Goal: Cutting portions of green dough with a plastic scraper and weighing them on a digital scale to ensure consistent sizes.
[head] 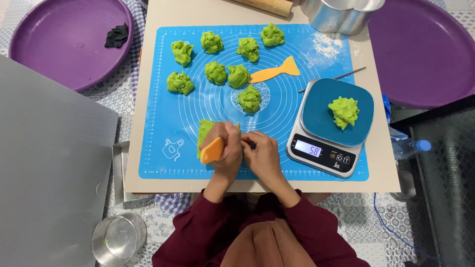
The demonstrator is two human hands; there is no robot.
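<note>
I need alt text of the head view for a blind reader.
Two hands work green dough on a blue mat; the left hand holds an orange scraper, the right hand beside it. Eight dough lumps lie above; another sits on a scale.

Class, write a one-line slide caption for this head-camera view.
Left hand grips an orange scraper on green dough beside the right hand; a dough piece sits on the scale.
</note>
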